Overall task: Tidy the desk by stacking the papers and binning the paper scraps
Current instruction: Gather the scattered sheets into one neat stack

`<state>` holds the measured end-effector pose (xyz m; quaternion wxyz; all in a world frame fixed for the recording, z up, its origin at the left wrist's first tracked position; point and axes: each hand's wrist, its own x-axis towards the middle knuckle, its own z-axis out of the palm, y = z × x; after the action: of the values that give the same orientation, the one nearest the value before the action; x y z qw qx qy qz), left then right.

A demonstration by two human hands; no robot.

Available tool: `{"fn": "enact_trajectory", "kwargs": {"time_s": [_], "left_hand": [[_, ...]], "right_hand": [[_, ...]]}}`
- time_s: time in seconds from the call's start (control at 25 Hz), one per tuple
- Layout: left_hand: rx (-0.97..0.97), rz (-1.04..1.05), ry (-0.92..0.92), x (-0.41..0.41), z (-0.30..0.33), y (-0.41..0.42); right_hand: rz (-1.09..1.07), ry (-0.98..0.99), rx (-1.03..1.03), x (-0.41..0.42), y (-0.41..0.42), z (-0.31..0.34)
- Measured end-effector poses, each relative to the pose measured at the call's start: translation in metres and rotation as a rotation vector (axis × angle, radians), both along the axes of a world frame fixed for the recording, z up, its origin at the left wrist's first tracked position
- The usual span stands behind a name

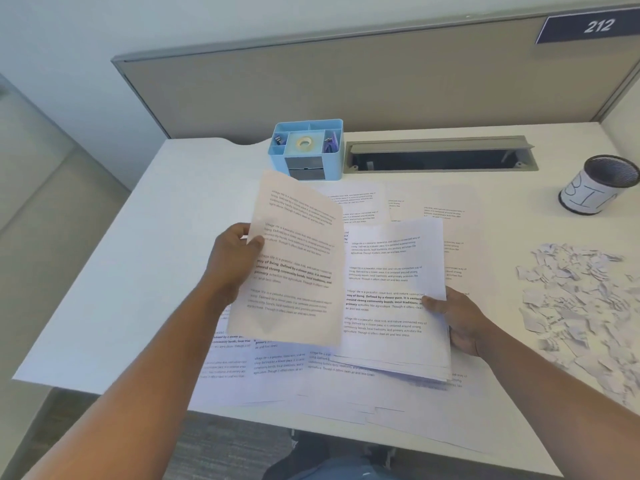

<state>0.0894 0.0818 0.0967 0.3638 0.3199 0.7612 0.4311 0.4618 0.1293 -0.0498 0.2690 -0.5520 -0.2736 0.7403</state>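
Note:
My left hand (232,261) grips the left edge of a printed sheet (294,265), lifted and tilted above the desk. My right hand (457,318) holds a thin stack of printed papers (391,306) by its right edge, thumb on top. More loose printed sheets (277,372) lie spread flat on the white desk (138,271) beneath both hands and toward the back. A heap of torn paper scraps (575,306) lies at the right. A black mesh cup labelled as a bin (599,185) stands at the far right.
A blue desk organiser (306,147) with tape and clips stands at the back centre. Beside it is an open grey cable slot (440,155). A beige partition (346,88) walls off the back. The desk's front edge runs near my knees.

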Motion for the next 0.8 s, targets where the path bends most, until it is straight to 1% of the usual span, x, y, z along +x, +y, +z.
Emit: {"fn": "enact_trajectory", "kwargs": {"time_s": [0.12,0.2,0.32,0.48,0.56,0.68,0.8], "left_hand": [[0.043,-0.069,-0.260,0.004,0.009,-0.002],[0.058,-0.103,-0.347,0.010,0.006,-0.004],[0.029,-0.067,-0.349,0.021,-0.013,-0.004],[-0.092,0.045,-0.308,0.035,-0.056,-0.014],[-0.149,0.078,-0.326,0.037,-0.072,-0.020],[-0.210,-0.004,-0.392,0.041,-0.083,-0.028],[-0.200,-0.083,-0.427,0.045,-0.086,-0.034]], "right_hand": [[-0.026,-0.010,0.002,-0.003,-0.001,0.002],[-0.042,-0.002,-0.004,-0.006,-0.003,0.006],[-0.046,0.032,-0.001,-0.012,-0.007,0.016],[-0.072,0.070,0.020,-0.027,-0.014,0.029],[-0.089,0.096,0.045,-0.035,-0.019,0.032],[-0.081,0.087,0.083,-0.042,-0.025,0.037],[-0.010,0.053,0.132,-0.050,-0.032,0.045]]}}
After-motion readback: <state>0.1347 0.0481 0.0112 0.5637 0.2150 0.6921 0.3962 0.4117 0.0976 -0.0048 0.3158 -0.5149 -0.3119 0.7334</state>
